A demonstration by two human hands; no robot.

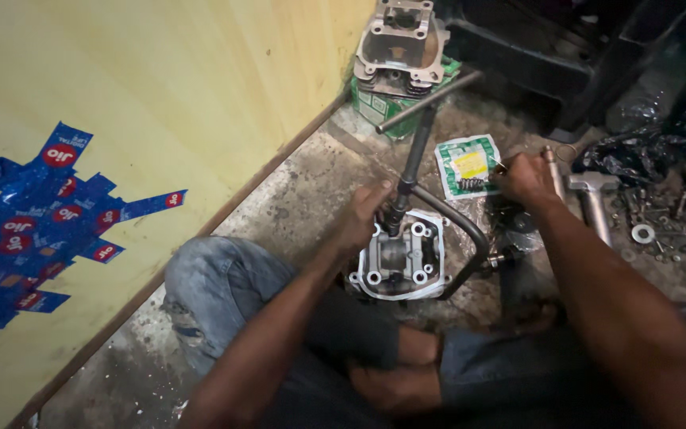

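1. The concrete floor [295,199] is grey, rough and stained with dark patches; it runs along a smooth yellow wall [160,87] that carries torn strips of glossy blue tape [33,230].
2. The person sits on this floor with knees drawn in, wearing faded, dusty jeans [216,294].
3. A cylinder head [398,258] of pale cast metal lies on the floor between the legs, directly below the left hand [368,213]. It is blocky, with round bolt holes at its corners and a hollow middle.
4. A dark valve-spring compressor [430,143] stands on the cylinder head: a long straight screw with a crossbar handle on top and a curved C-shaped arm that hooks round the right side of the head.
5. The left hand's grip is closed around the lower shaft of the compressor, just above the cylinder head and touching it.
6. A second cylinder head [402,40], similar pale metal, rests on a green and white box [375,103] farther away by the wall.
7. The right hand [527,179] lies to the right of the compressor, well apart from the cylinder head. Its fingers are pinched together at the edge of a small packet; what they pinch is too small to tell.
8. The packet [466,163] is flat, green and white with a yellow centre; a small coil spring [470,184] lies on it.
9. Loose washers, nuts and bolts [660,222] lie scattered to the right, beside a silvery T-shaped tool [593,195].
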